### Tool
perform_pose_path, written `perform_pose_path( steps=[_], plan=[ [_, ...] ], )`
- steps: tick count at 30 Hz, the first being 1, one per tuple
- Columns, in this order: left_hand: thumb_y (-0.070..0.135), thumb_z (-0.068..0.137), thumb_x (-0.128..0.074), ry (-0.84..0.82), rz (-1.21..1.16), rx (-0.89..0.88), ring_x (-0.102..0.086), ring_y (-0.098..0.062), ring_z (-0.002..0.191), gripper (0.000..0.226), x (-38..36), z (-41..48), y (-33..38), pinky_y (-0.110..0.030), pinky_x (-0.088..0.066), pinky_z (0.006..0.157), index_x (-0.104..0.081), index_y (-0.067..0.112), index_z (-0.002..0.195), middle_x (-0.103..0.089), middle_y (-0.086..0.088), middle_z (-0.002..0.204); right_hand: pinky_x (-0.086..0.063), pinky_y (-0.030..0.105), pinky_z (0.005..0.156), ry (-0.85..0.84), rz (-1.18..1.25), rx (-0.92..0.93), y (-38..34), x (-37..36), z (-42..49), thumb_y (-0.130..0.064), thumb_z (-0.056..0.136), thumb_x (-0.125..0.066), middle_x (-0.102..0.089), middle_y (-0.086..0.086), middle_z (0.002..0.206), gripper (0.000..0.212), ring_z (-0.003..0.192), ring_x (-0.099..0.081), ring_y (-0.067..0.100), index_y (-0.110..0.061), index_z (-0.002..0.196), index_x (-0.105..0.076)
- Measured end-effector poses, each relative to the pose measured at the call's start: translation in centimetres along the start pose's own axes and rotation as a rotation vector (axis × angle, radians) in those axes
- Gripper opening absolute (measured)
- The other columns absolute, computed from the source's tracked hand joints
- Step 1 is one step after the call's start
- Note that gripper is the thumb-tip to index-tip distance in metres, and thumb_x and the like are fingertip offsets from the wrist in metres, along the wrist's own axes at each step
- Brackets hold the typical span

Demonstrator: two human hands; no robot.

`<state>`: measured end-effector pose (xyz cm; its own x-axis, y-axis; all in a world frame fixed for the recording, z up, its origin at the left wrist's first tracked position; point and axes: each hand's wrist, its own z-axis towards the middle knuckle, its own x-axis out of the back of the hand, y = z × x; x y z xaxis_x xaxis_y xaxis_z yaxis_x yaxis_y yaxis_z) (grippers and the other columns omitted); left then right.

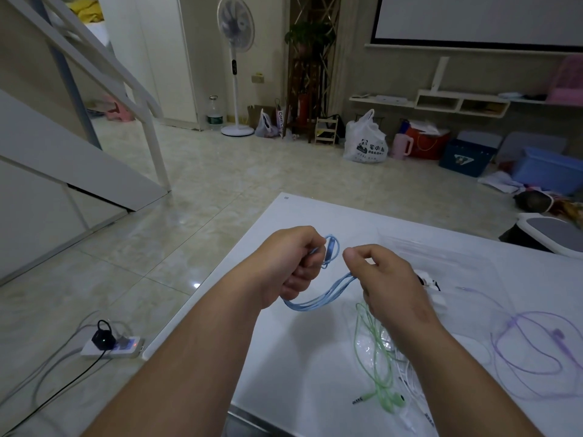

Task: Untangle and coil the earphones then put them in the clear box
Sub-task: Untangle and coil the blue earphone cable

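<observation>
This is looking like a home living room: a white staircase [79, 159] is rising at far left, a pedestal fan [236, 25] is standing by the far wall, a projector screen [479, 17] is hanging far right, and a white shopping bag [364, 143] is sitting on the tiled floor [205, 178].
</observation>
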<state>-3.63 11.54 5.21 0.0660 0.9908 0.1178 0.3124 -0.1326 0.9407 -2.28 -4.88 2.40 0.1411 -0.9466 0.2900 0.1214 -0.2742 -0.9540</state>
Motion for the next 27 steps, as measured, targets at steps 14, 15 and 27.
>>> perform_pose_path(
  steps=[14, 15, 27],
  plan=[
    [0.024, 0.075, -0.037, -0.137, 0.058, 0.053, -0.008, -0.017, 0.053, 0.024, -0.4, -0.7, 0.2, -0.028, -0.006, 0.051, -0.030, 0.017, 0.053, -0.019, 0.001, 0.055, -0.024, 0.023, 0.050, -0.059, 0.118, -0.044, -0.2, -0.8, 0.1, -0.025, 0.092, -0.059, -0.038, -0.016, 0.041, 0.011, 0.039, -0.029, 0.004, -0.020, 0.086, -0.068],
    [0.025, 0.075, -0.037, -0.142, 0.055, 0.054, -0.009, -0.017, 0.053, 0.024, -0.4, -0.7, 0.2, -0.028, -0.006, 0.051, -0.030, 0.017, 0.054, -0.020, 0.001, 0.055, -0.023, 0.024, 0.051, -0.048, 0.103, -0.041, -0.1, -0.8, 0.1, -0.024, 0.091, -0.060, -0.039, -0.016, 0.042, 0.011, 0.040, -0.029, 0.006, -0.020, 0.083, -0.066],
    [0.011, 0.092, -0.056, -0.055, -0.130, -0.095, -0.038, -0.010, 0.048, 0.018, -0.4, -0.3, 0.1, -0.019, -0.030, 0.042, -0.066, 0.011, 0.077, -0.059, -0.003, 0.066, -0.019, 0.023, 0.044, 0.102, 0.307, -0.142, -0.7, -1.2, 0.2, -0.012, 0.092, -0.038, -0.031, -0.008, 0.049, 0.024, 0.042, -0.022, 0.010, -0.021, 0.069, -0.041]
  ],
)
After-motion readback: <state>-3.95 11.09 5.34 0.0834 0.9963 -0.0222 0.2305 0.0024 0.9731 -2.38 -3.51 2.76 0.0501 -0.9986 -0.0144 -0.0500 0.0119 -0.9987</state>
